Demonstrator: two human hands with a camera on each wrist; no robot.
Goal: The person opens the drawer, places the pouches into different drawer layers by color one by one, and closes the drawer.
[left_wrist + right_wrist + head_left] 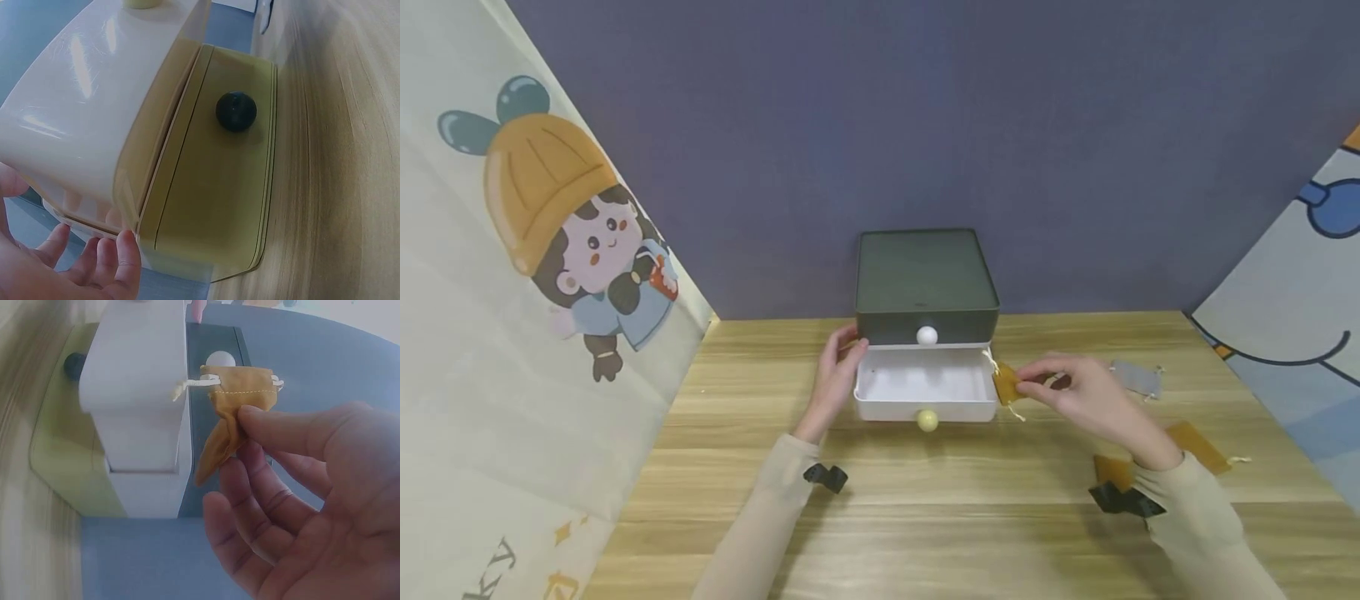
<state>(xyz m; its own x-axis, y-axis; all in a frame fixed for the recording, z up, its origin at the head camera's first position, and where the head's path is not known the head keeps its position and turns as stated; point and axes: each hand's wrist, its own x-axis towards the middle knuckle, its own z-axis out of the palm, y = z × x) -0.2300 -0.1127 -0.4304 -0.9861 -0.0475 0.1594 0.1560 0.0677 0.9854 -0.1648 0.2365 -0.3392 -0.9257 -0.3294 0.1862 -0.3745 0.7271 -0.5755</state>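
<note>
A small drawer box with a dark green top (pixel 925 271) stands against the back wall, its white drawer (pixel 887 411) pulled out and showing a bare white floor. Thumb and fingers of my right hand (pixel 1086 396) pinch a mustard-yellow drawstring pouch (pixel 247 381) beside that drawer's right wall. White cords hang from the pouch. My left hand (pixel 835 375) touches the box's left side, fingers loosely bent against it in the left wrist view. Beneath the white drawer is a closed yellow-green drawer (pixel 212 181) with a dark round knob (pixel 236 112).
On the wooden table to the right lie a grey pouch (pixel 1137 379) and two mustard pouches, one (pixel 1198 446) behind the right wrist and another (pixel 1112 472) partly covered by the right forearm. A blue-grey wall (pixel 917 125) rises behind the box.
</note>
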